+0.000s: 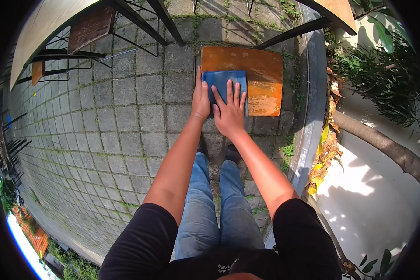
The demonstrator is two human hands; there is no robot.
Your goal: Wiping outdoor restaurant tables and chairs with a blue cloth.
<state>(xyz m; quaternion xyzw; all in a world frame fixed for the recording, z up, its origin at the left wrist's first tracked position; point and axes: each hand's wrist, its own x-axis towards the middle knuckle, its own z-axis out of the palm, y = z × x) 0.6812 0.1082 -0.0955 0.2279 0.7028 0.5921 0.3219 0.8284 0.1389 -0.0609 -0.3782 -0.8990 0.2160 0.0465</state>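
A folded blue cloth (227, 77) lies on the left half of a worn orange-brown wooden seat (264, 80). My right hand (231, 113) rests palm down on the cloth, its fingers spread. Along the seat's left edge is my left hand (200, 99); its forefinger points straight ahead outside the edge, and its thumb touches the cloth's left side. Whether the left hand's other fingers grip the edge from below is hidden. Pale scuffed patches show on the bare right part of the seat. The seat's legs are out of sight beneath it.
Tables with black legs stand ahead left (42, 28) and ahead right (336, 14). A dark wooden stool (91, 29) is by the left table. Mossy paving blocks (126, 115) cover the ground. Along the right run a raised kerb (309, 105), fallen leaves and a branch (378, 140).
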